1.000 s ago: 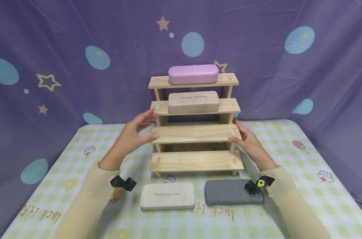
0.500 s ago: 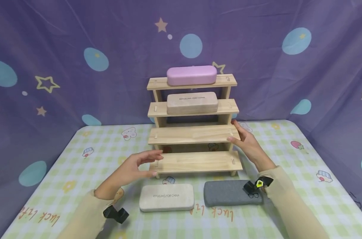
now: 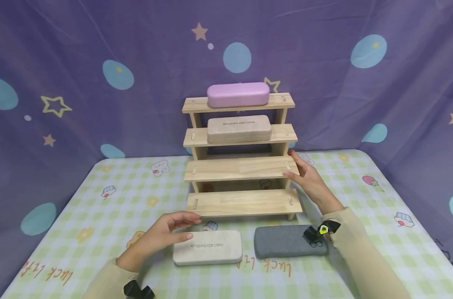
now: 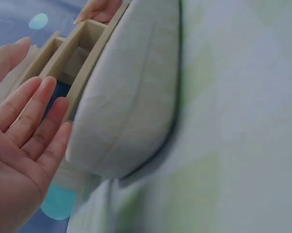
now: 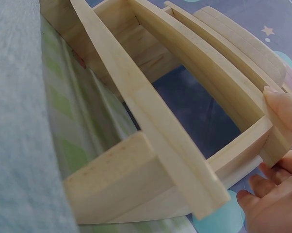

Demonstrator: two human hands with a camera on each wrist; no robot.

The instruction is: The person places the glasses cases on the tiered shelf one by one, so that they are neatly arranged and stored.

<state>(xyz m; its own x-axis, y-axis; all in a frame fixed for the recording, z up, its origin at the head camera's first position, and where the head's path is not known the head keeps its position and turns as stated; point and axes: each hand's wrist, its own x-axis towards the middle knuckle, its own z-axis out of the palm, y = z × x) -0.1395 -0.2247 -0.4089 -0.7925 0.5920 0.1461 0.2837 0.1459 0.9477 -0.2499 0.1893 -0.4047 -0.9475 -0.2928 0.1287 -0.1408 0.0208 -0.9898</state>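
Note:
A four-step wooden display stand (image 3: 241, 168) rises in the middle of the head view. My right hand (image 3: 310, 182) grips the right end of its second-lowest board, thumb (image 5: 282, 104) on top and fingers curled underneath. At the front left, my left hand (image 3: 163, 232) hovers by the left end of a cream glasses case (image 3: 211, 255) lettered REFUELING FOR CHINA. Its fingers (image 4: 27, 126) are loosely extended, with nothing held; the thumb overlaps the case's corner in the head view. A grey glasses case (image 3: 276, 245) lies to the right, partly behind the right wrist's camera.
A pink glasses case (image 3: 237, 95) sits on the top board, and a beige one (image 3: 239, 133) on the board below it. A green-checked cloth (image 3: 133, 207) covers the table. Behind hangs a purple curtain (image 3: 155, 62).
My left hand has come down from beside the stand's second-lowest board, past the lowest one, to the cream glasses case. The right hand has kept its grip on the stand.

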